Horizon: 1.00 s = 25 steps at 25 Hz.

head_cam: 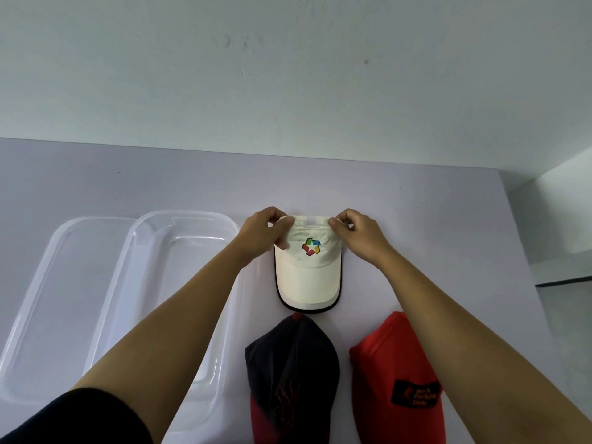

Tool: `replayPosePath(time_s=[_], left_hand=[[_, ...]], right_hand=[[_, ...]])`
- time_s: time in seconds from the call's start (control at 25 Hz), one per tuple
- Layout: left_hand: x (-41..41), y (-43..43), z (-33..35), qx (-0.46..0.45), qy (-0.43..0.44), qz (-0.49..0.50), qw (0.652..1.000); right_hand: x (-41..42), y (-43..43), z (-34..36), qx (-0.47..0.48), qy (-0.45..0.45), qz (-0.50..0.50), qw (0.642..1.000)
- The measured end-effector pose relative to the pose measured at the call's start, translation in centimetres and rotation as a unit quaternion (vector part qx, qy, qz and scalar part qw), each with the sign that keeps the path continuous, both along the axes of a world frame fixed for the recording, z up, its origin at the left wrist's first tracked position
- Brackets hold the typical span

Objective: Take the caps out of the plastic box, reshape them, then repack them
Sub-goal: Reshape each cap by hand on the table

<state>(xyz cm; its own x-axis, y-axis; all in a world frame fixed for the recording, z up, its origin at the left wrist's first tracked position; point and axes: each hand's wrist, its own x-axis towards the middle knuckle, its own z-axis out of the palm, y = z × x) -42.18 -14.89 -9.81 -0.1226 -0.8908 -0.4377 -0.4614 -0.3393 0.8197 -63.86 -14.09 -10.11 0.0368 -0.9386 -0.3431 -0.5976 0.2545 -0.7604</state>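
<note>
A white cap [307,277] with a coloured logo and a dark-edged brim lies flat on the table, brim toward me. My left hand [262,235] pinches the crown's left back corner. My right hand [355,233] pinches its right back corner. In front of it, closer to me, lie a black cap with a red brim [288,363] and a red cap [397,373] bearing a black patch. The clear plastic box [179,251] stands to the left with nothing inside it; my left forearm crosses over its right side.
A clear lid [54,283] lies left of the box, partly under it. The pale purple table [416,219] meets a white wall at the back. The table's right edge runs diagonally at right, with floor beyond.
</note>
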Motion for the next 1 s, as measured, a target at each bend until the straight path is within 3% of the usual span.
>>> replayPosePath(time_s=[0.24, 0.48, 0.64, 0.84, 1.0], left_hand=[[0.1, 0.4, 2.5, -0.081, -0.105, 0.027, 0.991], [0.2, 8.9, 6.6, -0.073, -0.082, 0.051, 0.993], [0.6, 16.1, 6.1, -0.047, -0.087, 0.055, 0.994], [1.0, 21.0, 3.1, 0.082, -0.143, -0.026, 0.986], [0.9, 22.2, 1.6, 0.152, -0.020, 0.030, 0.988]], right_hand=[[0.5, 1.3, 2.2, -0.065, 0.003, -0.056, 0.996], [3.4, 10.5, 5.2, -0.123, -0.086, -0.122, 0.981], [5.0, 18.5, 4.3, -0.055, -0.100, -0.074, 0.991], [5.3, 21.3, 2.2, 0.107, -0.056, -0.006, 0.993], [5.5, 20.6, 0.5, 0.175, -0.069, -0.016, 0.982]])
